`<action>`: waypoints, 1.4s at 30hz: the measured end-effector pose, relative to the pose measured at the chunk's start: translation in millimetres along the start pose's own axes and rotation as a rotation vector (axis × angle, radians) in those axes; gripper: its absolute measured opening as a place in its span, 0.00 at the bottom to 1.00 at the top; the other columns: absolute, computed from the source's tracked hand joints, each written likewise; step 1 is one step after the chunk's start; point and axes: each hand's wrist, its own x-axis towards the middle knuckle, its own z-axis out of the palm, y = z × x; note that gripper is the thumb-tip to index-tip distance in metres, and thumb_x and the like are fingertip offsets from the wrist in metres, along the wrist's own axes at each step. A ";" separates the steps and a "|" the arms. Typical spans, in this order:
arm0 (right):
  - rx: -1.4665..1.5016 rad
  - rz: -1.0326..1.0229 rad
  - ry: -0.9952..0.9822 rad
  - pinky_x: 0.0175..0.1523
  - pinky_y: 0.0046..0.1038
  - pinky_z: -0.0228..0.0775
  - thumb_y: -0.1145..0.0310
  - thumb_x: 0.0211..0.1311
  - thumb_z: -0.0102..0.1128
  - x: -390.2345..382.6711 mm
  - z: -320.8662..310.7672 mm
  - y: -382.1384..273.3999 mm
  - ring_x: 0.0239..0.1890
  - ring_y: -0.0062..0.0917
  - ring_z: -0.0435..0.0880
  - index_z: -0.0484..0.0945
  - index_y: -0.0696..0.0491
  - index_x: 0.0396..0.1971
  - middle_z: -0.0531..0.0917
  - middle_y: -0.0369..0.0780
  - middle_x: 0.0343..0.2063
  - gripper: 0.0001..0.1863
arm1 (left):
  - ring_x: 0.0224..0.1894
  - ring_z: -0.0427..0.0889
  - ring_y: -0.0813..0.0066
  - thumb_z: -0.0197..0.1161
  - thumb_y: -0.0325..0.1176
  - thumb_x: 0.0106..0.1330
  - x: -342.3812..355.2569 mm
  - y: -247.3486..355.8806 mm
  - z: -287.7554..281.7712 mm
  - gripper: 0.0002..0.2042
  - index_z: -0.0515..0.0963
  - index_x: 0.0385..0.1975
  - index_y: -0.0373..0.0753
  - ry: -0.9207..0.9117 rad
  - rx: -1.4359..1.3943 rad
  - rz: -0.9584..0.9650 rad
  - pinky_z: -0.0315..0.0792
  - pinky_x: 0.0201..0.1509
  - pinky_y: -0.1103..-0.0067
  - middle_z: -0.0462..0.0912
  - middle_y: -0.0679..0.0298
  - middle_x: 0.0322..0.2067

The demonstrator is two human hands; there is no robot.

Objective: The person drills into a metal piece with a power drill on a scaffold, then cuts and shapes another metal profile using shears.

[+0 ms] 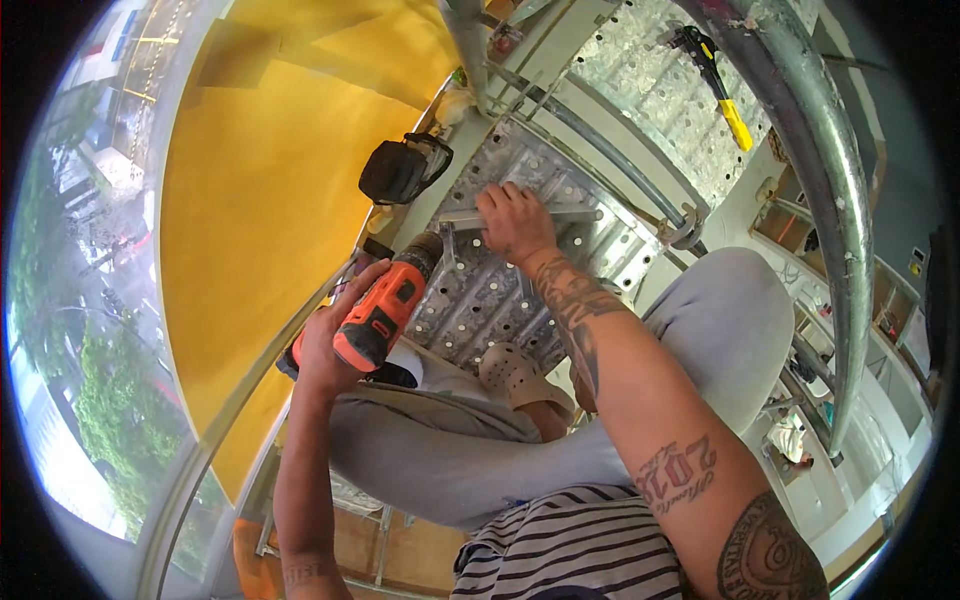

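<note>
My left hand (pixel 330 335) is wrapped round the grip of an orange and black cordless drill (pixel 385 305). The drill's chuck points up and away, close to the near end of a pale metal bar with a short bent leg (pixel 572 214). Closed over this angled metal bar is my right hand (pixel 513 222), with the bar showing on both sides of the fingers. Beneath lies a perforated metal scaffold plank (pixel 470 305). The drill's tip and its contact with the bar cannot be made out clearly.
A black object with a looped strap (pixel 393 172) lies beyond the drill. Yellow sheeting (pixel 260 200) spans the left, beside a window. A yellow-handled tool (pixel 735 122) rests on another plank. Thick scaffold tubes (pixel 845 200) curve down the right; my clog (pixel 515 375) stands on the near plank.
</note>
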 end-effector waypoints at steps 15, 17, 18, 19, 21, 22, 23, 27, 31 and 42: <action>-0.010 -0.003 -0.004 0.49 0.33 0.72 0.66 0.43 0.68 0.6 3.5 3.7 0.45 0.31 0.78 0.75 0.50 0.36 0.78 0.36 0.37 0.17 | 0.45 0.85 0.48 0.70 0.31 0.55 12.4 44.8 -0.5 0.35 0.68 0.66 0.57 0.011 0.107 -0.027 0.78 0.46 0.64 0.85 0.54 0.44; -0.041 -0.009 0.017 0.49 0.33 0.72 0.66 0.45 0.67 1.3 6.0 3.2 0.45 0.30 0.79 0.75 0.50 0.35 0.78 0.36 0.37 0.15 | 0.44 0.85 0.48 0.70 0.31 0.54 14.1 48.8 -1.2 0.36 0.66 0.66 0.58 -0.014 0.182 -0.023 0.78 0.44 0.63 0.85 0.53 0.43; -0.058 -0.019 0.010 0.48 0.33 0.72 0.67 0.50 0.61 0.6 6.1 1.2 0.45 0.30 0.79 0.76 0.50 0.35 0.78 0.36 0.36 0.11 | 0.42 0.85 0.48 0.70 0.30 0.53 14.5 49.9 -1.8 0.37 0.65 0.66 0.60 -0.037 0.255 -0.022 0.78 0.42 0.63 0.85 0.52 0.41; -0.075 -0.028 0.003 0.48 0.33 0.72 0.67 0.55 0.56 0.5 6.3 -0.3 0.45 0.29 0.79 0.76 0.50 0.35 0.78 0.36 0.35 0.07 | 0.40 0.85 0.47 0.70 0.31 0.53 14.1 50.8 -1.9 0.39 0.63 0.67 0.62 -0.046 0.272 0.008 0.77 0.41 0.62 0.85 0.50 0.39; -0.078 -0.024 0.033 0.48 0.32 0.72 0.66 0.55 0.56 -1.7 9.9 4.9 0.44 0.28 0.79 0.76 0.50 0.34 0.78 0.35 0.34 0.07 | 0.40 0.85 0.47 0.70 0.31 0.53 18.5 56.0 -1.6 0.39 0.62 0.68 0.62 -0.072 0.287 -0.024 0.77 0.41 0.62 0.85 0.50 0.39; -0.075 -0.026 0.063 0.48 0.32 0.72 0.66 0.55 0.56 -2.6 12.2 7.9 0.43 0.28 0.79 0.76 0.49 0.34 0.78 0.35 0.34 0.07 | 0.40 0.85 0.46 0.70 0.31 0.53 21.1 57.8 -1.4 0.40 0.62 0.68 0.62 -0.094 0.303 -0.064 0.77 0.41 0.62 0.85 0.50 0.38; -0.072 -0.020 0.061 0.48 0.32 0.72 0.66 0.55 0.56 -1.9 11.0 4.9 0.43 0.28 0.79 0.76 0.49 0.34 0.78 0.35 0.34 0.07 | 0.41 0.84 0.46 0.70 0.32 0.55 20.7 56.5 -2.5 0.38 0.63 0.67 0.61 -0.083 0.259 -0.106 0.77 0.41 0.62 0.85 0.51 0.38; -0.024 -0.014 0.098 0.46 0.32 0.72 0.67 0.53 0.58 -0.1 3.6 3.3 0.42 0.28 0.79 0.77 0.48 0.33 0.78 0.34 0.33 0.07 | 0.40 0.85 0.46 0.69 0.32 0.56 23.9 56.1 -3.6 0.36 0.65 0.67 0.60 -0.082 0.261 -0.100 0.77 0.41 0.63 0.86 0.52 0.37; -0.020 -0.016 0.097 0.46 0.31 0.71 0.67 0.53 0.59 -0.1 2.8 0.6 0.42 0.26 0.79 0.77 0.48 0.32 0.78 0.33 0.33 0.07 | 0.42 0.85 0.47 0.68 0.31 0.58 24.2 53.5 -0.8 0.33 0.66 0.66 0.57 0.002 0.182 0.020 0.77 0.44 0.64 0.86 0.53 0.39; -0.039 -0.009 0.124 0.45 0.32 0.71 0.66 0.55 0.56 0.4 3.8 2.8 0.40 0.26 0.78 0.77 0.48 0.32 0.77 0.33 0.32 0.05 | 0.56 0.81 0.53 0.68 0.29 0.58 43.5 73.6 5.6 0.30 0.70 0.63 0.51 -0.170 0.339 -0.260 0.76 0.54 0.68 0.81 0.56 0.55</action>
